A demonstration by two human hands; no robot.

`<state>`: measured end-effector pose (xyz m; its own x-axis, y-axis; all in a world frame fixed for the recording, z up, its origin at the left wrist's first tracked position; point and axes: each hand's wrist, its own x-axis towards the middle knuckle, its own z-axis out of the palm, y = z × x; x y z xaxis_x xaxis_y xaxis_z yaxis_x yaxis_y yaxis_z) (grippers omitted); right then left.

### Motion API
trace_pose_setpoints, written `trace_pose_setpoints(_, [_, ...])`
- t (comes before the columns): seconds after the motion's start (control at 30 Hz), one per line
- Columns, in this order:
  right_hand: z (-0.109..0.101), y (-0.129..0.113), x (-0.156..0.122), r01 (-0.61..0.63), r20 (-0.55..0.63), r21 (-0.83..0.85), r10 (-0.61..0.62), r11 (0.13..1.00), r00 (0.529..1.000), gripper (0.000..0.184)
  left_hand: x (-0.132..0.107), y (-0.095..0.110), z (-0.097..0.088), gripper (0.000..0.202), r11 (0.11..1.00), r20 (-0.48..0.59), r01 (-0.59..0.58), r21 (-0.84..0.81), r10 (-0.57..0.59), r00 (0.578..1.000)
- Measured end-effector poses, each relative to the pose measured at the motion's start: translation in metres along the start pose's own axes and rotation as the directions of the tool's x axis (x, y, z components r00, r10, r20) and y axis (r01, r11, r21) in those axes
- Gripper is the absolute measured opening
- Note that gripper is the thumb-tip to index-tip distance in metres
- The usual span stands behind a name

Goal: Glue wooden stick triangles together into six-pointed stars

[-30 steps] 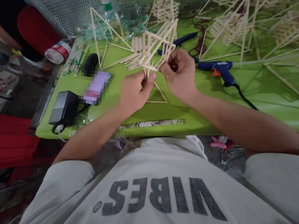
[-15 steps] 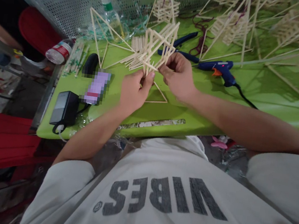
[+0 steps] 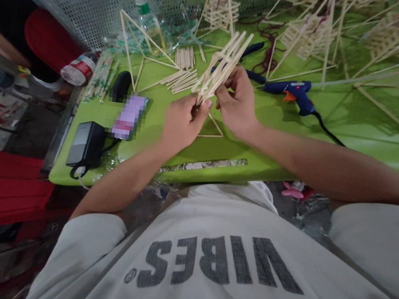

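Note:
Both hands hold a small frame of stacked wooden sticks (image 3: 222, 66) tilted above the green table. My left hand (image 3: 185, 119) pinches its near lower corner between thumb and fingers. On the right side, my right hand (image 3: 240, 103) grips the frame with bent fingers; its fingertips are partly hidden. Loose sticks (image 3: 183, 80) lie just left of the frame, beside a short bundle of sticks (image 3: 185, 58). A thin triangle of sticks (image 3: 213, 135) shows on the table beneath my hands. To the right lies a blue glue gun (image 3: 295, 92) with an orange trigger.
Finished stick structures (image 3: 310, 36) crowd the back right. At the back left stand a bottle (image 3: 144, 12) and a triangular stick frame (image 3: 125, 44). A phone (image 3: 129, 116), a black adapter (image 3: 86, 144) and a ruler-like strip (image 3: 202, 165) lie nearer. Blue-handled pliers (image 3: 254, 75) are partly hidden behind my right hand.
The stick frame has turned in my hands, from an open box-like view to a narrower, slanted side view. Both hands have shifted only slightly and keep hold of it.

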<state>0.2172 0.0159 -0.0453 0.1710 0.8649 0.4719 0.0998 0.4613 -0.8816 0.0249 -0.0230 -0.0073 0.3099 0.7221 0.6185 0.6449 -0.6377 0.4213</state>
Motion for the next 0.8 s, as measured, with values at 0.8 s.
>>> trace_pose_setpoints(0.8, [-0.020, -0.053, -0.013, 0.128, -0.028, 0.032, -0.127, 0.991, 0.992, 0.039, 0.004, -0.002, -0.005, 0.072, 0.974, 0.018, 0.126, -0.186, -0.125, 0.992])
